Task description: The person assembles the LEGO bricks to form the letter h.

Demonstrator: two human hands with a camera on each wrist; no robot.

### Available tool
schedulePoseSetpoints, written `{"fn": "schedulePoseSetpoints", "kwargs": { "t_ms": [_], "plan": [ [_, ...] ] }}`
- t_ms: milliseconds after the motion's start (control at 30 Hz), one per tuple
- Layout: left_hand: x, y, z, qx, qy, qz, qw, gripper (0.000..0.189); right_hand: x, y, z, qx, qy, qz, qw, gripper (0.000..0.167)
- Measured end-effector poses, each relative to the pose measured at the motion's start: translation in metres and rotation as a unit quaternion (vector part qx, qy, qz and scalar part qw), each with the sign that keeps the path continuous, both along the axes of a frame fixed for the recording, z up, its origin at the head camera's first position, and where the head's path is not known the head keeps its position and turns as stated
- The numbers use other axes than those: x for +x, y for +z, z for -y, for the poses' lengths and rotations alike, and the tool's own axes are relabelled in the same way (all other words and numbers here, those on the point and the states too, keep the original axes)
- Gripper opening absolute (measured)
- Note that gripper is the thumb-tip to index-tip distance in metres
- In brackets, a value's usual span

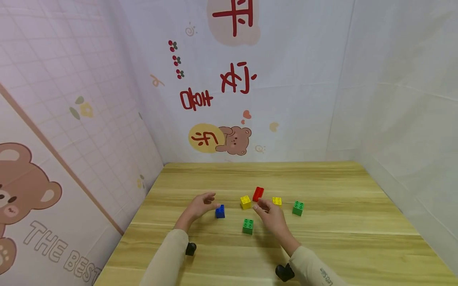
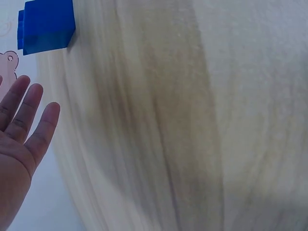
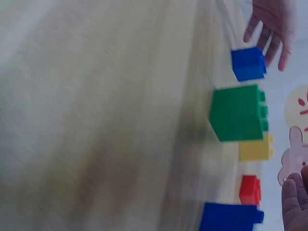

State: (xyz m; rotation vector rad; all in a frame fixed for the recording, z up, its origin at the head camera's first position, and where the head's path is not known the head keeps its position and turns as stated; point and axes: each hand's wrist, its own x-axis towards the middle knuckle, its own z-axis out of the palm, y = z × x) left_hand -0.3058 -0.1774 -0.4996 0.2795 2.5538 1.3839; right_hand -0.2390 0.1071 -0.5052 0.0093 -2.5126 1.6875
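My left hand (image 1: pixel 201 205) hovers just left of a blue toy brick (image 1: pixel 220 211), its fingers loosely extended and holding nothing; in the left wrist view the brick (image 2: pixel 48 26) stands beyond the fingertips. My right hand (image 1: pixel 273 219) is held over the table with relaxed fingers and no brick in its grasp. Ahead of it lie a red brick (image 1: pixel 258 193) and a yellow brick (image 1: pixel 277 201), which the hand partly overlaps. To its left are another yellow brick (image 1: pixel 245 202) and a green brick (image 1: pixel 248 226). A second blue brick (image 3: pixel 228 219), hidden in the head view, shows below the right hand.
Another green brick (image 1: pixel 298 208) stands right of the right hand. All the bricks sit on a wood-grain table (image 1: pixel 343 246). Printed cloth walls (image 1: pixel 293 99) enclose the back and sides. Black wrist-worn devices (image 1: pixel 191 249) hang below the sleeves.
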Motion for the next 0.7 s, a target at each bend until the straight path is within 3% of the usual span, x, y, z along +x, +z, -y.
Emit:
{"fn": "schedulePoseSetpoints", "kwargs": {
  "t_ms": [233, 700],
  "plan": [
    [0.003, -0.006, 0.001, 0.005, -0.007, 0.004, 1.0000, 0.068, 0.011, -0.011, 0.012, -0.016, 0.024, 0.028, 0.9992, 0.048],
    [0.004, -0.016, 0.001, 0.002, -0.018, 0.010, 0.9998, 0.068, 0.024, -0.028, 0.014, 0.001, 0.038, 0.075, 0.9965, 0.058]
  ]
}}
